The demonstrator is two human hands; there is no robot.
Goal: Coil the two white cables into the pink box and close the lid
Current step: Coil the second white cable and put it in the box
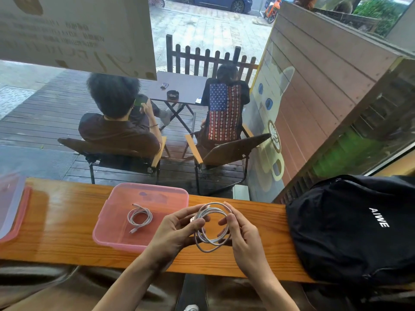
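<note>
The open pink box (112,237) stands on the wooden counter, left of centre. One coiled white cable (139,216) lies on its floor. Just right of the box, above the counter, both hands hold the second white cable (211,223) wound in several loops. My left hand (177,230) pinches the loops and a plug end at the coil's left side. My right hand (241,234) grips the coil's right side. The box's lid (10,205), clear with a pink rim, lies at the far left of the counter.
A black backpack (350,227) fills the right end of the narrow wooden counter (67,221). A window rises right behind the counter; beyond it two people sit on chairs at a small table on a deck.
</note>
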